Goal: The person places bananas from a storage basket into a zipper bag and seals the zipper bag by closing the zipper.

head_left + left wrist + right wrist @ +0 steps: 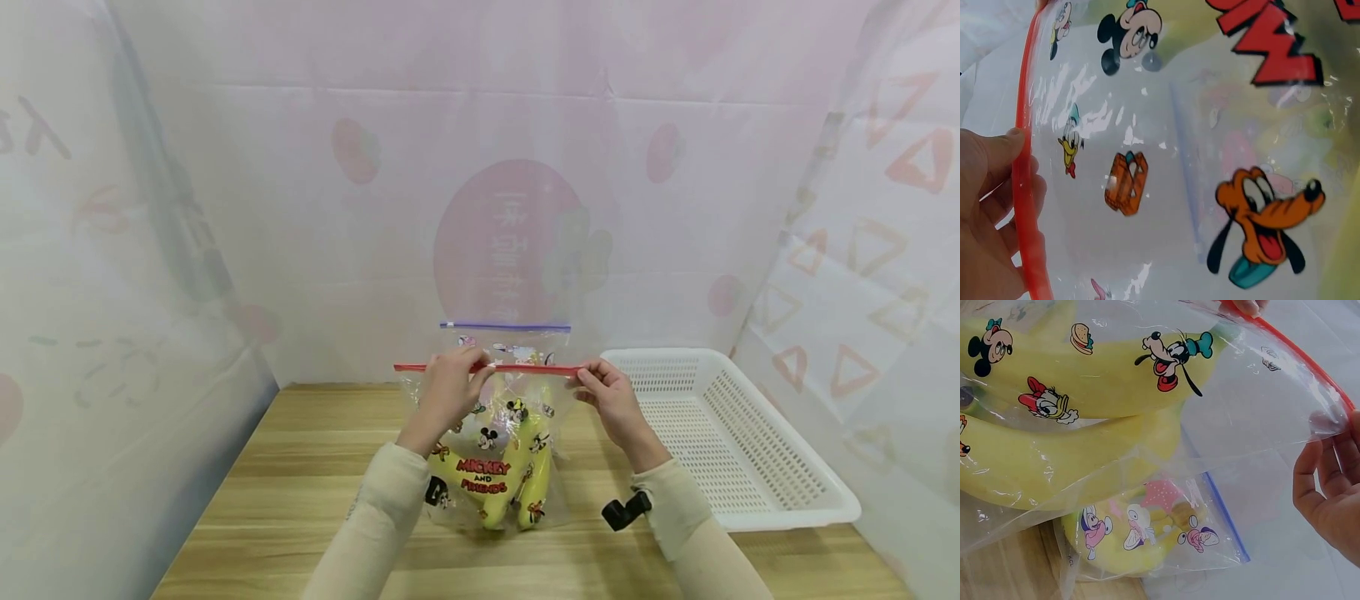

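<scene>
A clear zip bag (487, 437) printed with cartoon characters stands upright near the middle of the table, with yellow bananas (1054, 469) inside it. Along its top runs a red zip strip (532, 369). My left hand (452, 385) pinches this strip left of its middle, thumb on one side and fingers on the other in the left wrist view. At the strip's right end, my right hand (611, 402) pinches the bag's corner between thumb and fingers. Partly hidden behind is a second printed bag (1147, 534) with a blue-purple zip strip (510, 326) and yellow contents.
A white perforated plastic basket (783, 433) stands on the right side of the wooden table (292, 492). Pale printed sheets (300, 208) hang at the back and both sides. A small black device (626, 510) is strapped at the right wrist.
</scene>
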